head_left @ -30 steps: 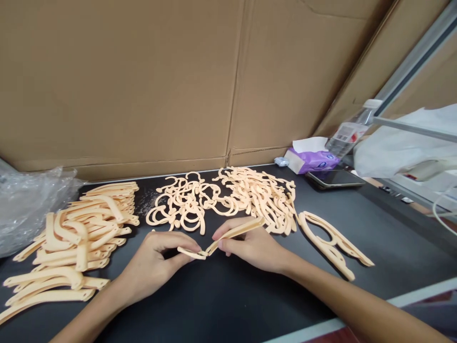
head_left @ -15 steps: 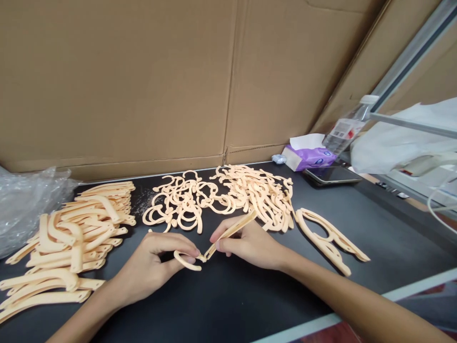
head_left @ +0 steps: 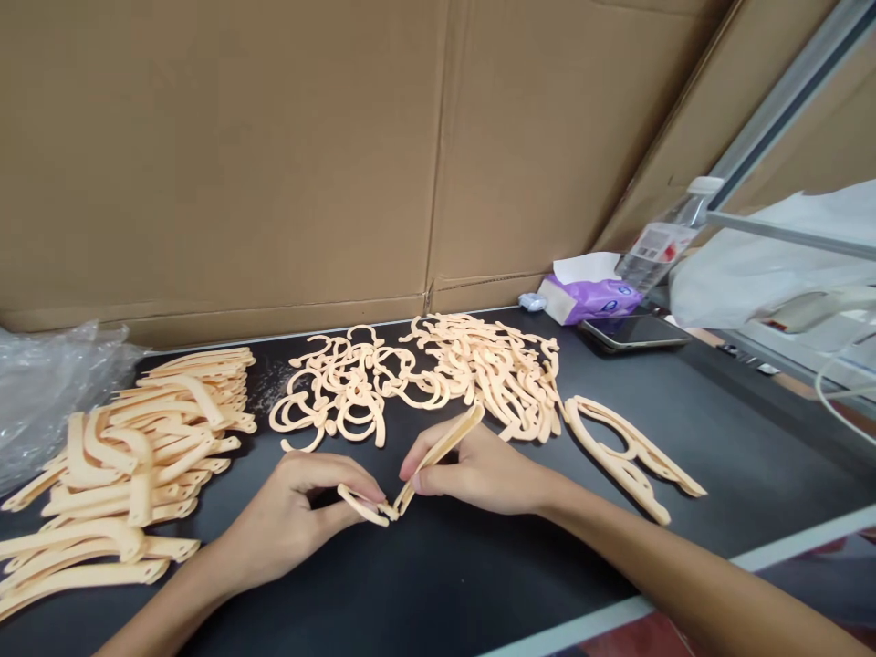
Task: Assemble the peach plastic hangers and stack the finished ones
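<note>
Over the front middle of the dark table, my left hand [head_left: 301, 511] pinches a cream plastic hanger hook [head_left: 362, 505], its curved end toward me. My right hand [head_left: 472, 465] grips a long hanger arm [head_left: 444, 447] that slants up to the right. The hook's base and the arm's lower end meet between my hands; whether they are joined I cannot tell. Behind my hands lies a pile of loose curved hooks [head_left: 356, 423], beside a heap of wavy cream pieces [head_left: 499, 374]. A folded plastic hanger [head_left: 616, 465] rests right of my right hand.
Stacked hanger arms [head_left: 143, 447] cover the left side, next to a clear plastic bag [head_left: 55, 392]. At the back right are a purple tissue pack [head_left: 592, 299], a phone [head_left: 633, 331] and a plastic bottle [head_left: 667, 242]. Cardboard [head_left: 274, 164] walls the back.
The hook in my left hand has turned, its curve now flatter and closer to the arm. My right hand has tilted the arm slightly, showing more of its hollow side.
</note>
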The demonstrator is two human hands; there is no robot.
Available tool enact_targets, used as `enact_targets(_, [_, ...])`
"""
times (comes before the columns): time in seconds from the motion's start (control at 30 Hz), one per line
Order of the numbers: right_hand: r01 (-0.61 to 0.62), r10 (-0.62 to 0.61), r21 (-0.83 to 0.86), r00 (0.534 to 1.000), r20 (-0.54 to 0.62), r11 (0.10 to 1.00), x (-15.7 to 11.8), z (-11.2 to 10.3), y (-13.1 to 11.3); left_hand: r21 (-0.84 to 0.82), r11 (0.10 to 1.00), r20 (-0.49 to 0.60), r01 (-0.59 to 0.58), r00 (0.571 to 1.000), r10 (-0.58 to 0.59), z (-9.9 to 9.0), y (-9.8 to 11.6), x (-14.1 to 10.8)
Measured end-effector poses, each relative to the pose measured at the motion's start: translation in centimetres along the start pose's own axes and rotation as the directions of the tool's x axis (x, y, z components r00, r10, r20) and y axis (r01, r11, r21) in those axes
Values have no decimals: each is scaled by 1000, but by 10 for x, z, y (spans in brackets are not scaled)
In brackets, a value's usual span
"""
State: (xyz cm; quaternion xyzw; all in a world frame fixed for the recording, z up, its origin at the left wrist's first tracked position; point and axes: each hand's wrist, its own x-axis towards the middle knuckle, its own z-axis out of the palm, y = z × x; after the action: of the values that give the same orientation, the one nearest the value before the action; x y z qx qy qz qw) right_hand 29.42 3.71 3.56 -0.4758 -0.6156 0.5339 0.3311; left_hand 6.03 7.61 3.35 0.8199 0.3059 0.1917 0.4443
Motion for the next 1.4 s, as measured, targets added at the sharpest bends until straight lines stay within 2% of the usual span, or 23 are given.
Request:
enact_targets(0.37, [17, -24, 71, 995, 100, 997, 0, -5, 2, -38, 999, -7, 31, 999, -31, -2, -3, 1])
enact_targets(0.83, [70, -80, 92, 992, 100, 993, 1, -7, 5, 51, 998, -57, 26, 998, -23, 1, 2, 0])
enact_targets(1.03, [104, -106, 26, 989, 102, 994, 0, -7, 7, 43, 999, -58, 11, 998, -8, 2, 0, -2])
enact_targets(1.2, [110, -115, 56, 989, 92, 992, 1, -7, 10, 93, 995, -108, -18, 994, 29, 3, 0, -1])
enact_targets(1.4, [147, -148, 18, 985, 92, 989, 2, -6, 9, 150, 987, -157, -54, 985, 77, 4, 2, -2])
